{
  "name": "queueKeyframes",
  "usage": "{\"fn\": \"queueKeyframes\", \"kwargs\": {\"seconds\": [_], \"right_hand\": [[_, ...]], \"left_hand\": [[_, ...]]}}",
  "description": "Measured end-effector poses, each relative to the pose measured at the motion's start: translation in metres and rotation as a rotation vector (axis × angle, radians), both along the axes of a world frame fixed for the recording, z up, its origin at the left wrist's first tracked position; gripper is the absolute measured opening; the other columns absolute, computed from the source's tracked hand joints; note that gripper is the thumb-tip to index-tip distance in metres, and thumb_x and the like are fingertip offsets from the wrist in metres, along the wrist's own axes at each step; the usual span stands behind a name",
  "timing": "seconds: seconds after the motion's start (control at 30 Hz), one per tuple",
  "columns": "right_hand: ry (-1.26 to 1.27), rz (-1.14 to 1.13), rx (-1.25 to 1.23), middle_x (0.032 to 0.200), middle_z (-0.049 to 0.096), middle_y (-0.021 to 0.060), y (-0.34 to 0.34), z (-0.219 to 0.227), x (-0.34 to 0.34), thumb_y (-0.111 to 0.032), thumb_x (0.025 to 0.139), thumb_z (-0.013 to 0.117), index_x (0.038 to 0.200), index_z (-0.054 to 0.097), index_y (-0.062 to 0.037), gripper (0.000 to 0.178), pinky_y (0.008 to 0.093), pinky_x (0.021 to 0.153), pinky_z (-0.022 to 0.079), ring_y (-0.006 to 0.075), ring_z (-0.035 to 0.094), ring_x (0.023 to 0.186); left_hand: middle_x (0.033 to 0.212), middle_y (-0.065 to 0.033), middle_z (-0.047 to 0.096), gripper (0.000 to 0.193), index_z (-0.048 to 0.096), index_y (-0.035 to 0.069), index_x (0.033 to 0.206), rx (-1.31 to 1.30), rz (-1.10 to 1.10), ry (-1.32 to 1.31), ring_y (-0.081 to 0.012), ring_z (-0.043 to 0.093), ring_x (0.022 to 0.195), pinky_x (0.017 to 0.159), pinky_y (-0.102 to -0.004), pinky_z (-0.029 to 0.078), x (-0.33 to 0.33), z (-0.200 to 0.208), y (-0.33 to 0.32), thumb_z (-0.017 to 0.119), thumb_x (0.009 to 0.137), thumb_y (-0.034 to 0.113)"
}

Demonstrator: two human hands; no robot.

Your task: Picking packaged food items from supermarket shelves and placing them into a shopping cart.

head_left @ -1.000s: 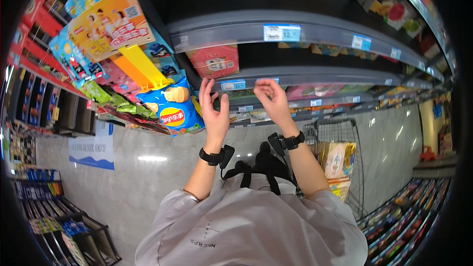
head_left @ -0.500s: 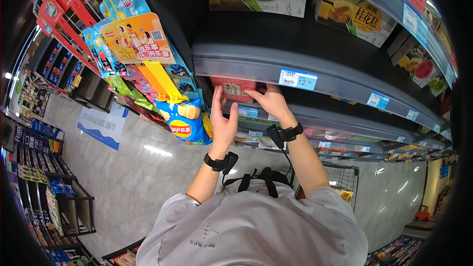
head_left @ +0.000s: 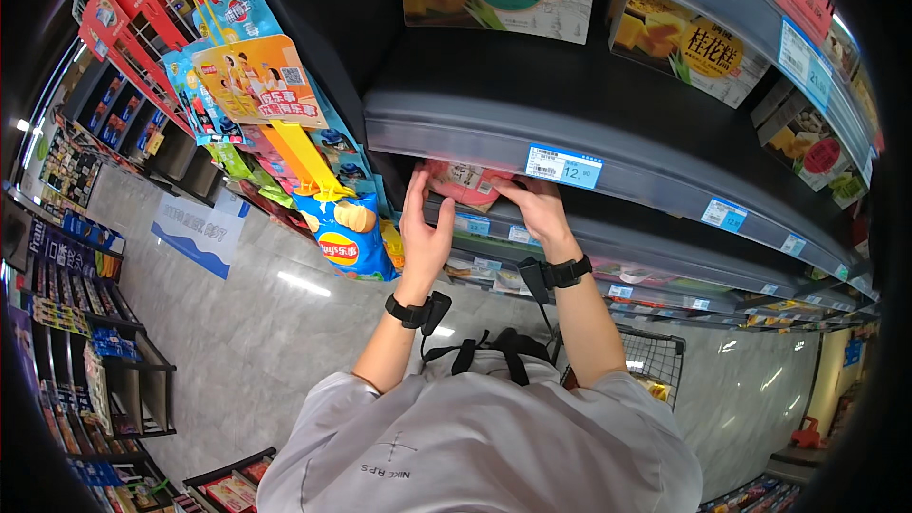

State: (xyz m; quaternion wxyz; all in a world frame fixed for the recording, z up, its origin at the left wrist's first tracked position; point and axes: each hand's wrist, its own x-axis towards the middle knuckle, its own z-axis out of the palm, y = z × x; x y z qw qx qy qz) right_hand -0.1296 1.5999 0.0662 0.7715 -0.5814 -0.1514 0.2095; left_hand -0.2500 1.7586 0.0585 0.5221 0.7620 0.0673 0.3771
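A pink-red package [head_left: 463,182] with a pale label sits low on the shelf, partly hidden under the ledge above it and turned at a slant. My right hand [head_left: 541,214] grips its right side, thumb on the front face, the other fingers mostly out of sight behind the ledge. At the package's left side is my left hand [head_left: 424,236], its fingers stretched up along the edge and its thumb held apart. Whether the left fingertips press on the package is hard to see. Black bands with small dark devices circle both wrists.
Just above my hands runs a grey shelf ledge [head_left: 456,138] with price tags. Boxes of cakes [head_left: 499,0] stand higher up. Hanging snack bags [head_left: 347,237] crowd my left hand's side. A wire shopping cart [head_left: 655,351] stands at my right, behind my forearm.
The pink-red package has turned to a slant and come slightly outward from the shelf. My right hand has shifted a little right and lower with it; the left stays beside it.
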Motion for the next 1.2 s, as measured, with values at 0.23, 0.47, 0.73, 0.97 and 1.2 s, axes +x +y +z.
{"fn": "queueKeyframes", "kwargs": {"seconds": [0.23,0.47,0.73,0.97,1.2], "right_hand": [[-0.043,-0.116,0.162,0.116,0.062,0.0146,-0.001,0.006,-0.014,0.01,0.081,0.068,0.123,0.058,0.0014,0.043,0.0349,0.095,0.053,0.0226,0.063,0.105],[-0.444,-0.074,-0.173,0.125,0.058,0.0104,-0.011,0.015,-0.014,0.005,0.079,0.075,0.126,0.056,0.004,0.051,0.0312,0.102,0.047,0.0191,0.056,0.116],[-0.765,-0.197,-0.361,0.133,0.053,0.0119,-0.031,0.032,-0.077,0.011,0.075,0.068,0.132,0.057,-0.0005,0.059,0.0295,0.105,0.045,0.0223,0.055,0.122],[-0.876,-0.468,-0.581,0.129,0.056,0.0133,-0.063,0.047,-0.161,0.0,0.074,0.075,0.129,0.059,-0.005,0.057,0.038,0.105,0.041,0.0299,0.052,0.124],[-0.155,-0.472,-0.099,0.124,0.056,0.0066,-0.094,0.002,-0.233,-0.006,0.09,0.069,0.143,0.043,0.0031,0.06,0.0312,0.095,0.049,0.0157,0.056,0.116]], "left_hand": [[0.149,-0.0205,0.041,0.06,0.041,0.002,0.144,0.095,0.006,0.049,-0.0308,0.043,0.136,0.11,-0.0388,0.038,-0.007,0.004,0.006,0.066,0.089,0.009],[0.147,-0.0189,0.043,0.068,0.031,0.003,0.148,-0.202,-0.223,0.072,-0.0292,0.042,0.137,0.111,-0.0391,0.036,-0.009,-0.002,0.011,0.066,0.09,0.007],[0.124,-0.0125,0.058,0.046,0.043,0.0,0.129,-0.375,-0.381,-0.03,-0.0187,0.056,0.117,0.103,-0.0322,0.042,-0.045,-0.008,0.009,0.064,0.088,-0.002],[0.121,-0.0077,0.056,0.042,0.051,-0.001,0.124,-0.341,-0.548,-0.013,-0.0168,0.055,0.114,0.101,-0.0305,0.041,-0.086,0.008,-0.002,0.067,0.085,-0.002],[0.135,-0.0169,0.051,0.046,0.046,0.0,0.129,-0.556,-0.917,0.118,-0.0231,0.053,0.124,0.104,-0.0349,0.044,-0.088,-0.027,-0.019,0.069,0.089,0.003]]}}
